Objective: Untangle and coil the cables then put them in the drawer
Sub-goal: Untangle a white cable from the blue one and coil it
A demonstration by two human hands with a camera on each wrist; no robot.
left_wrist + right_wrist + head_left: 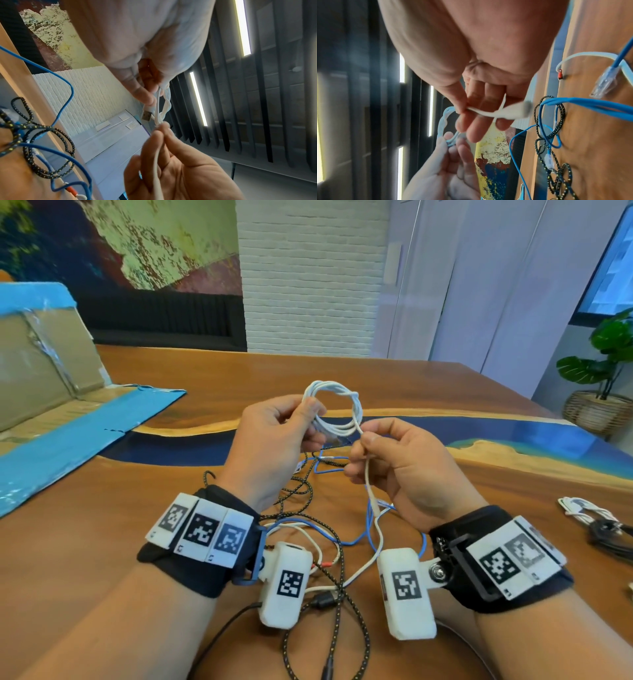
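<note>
- Wooden table (445, 378) with a dark blue resin band across it; a blue-edged cardboard box (44, 378) lies open at the left, and a plant (609, 350) stands in the far right corner.
- Held above the table, the white cable (337, 409) is wound into a small coil of several loops, and its tail runs down to the table.
- Left hand (274, 443) grips the coil's near side, thumb and fingers curled round the bundled loops; in the left wrist view a USB plug (146, 116) sticks out just past its fingertips.
- Right hand (404, 470) pinches the tail between thumb and forefinger right at the coil, its other fingers loosely curled.
- Below the hands, the blue cable (363, 539) and the braided cable (305, 501) lie crossed over each other on the table, not yet coiled. Some bundled cables (582, 510) sit well apart at the right edge.
- No drawer is in view.
- Handling, as I judge it: the white cable is light, thin and springy, so loops will spring open if the grip loosens. Hold where all loops cross, and guide the tail close to the coil. The plug ends are the stiff parts; bending sharply there looks risky.
</note>
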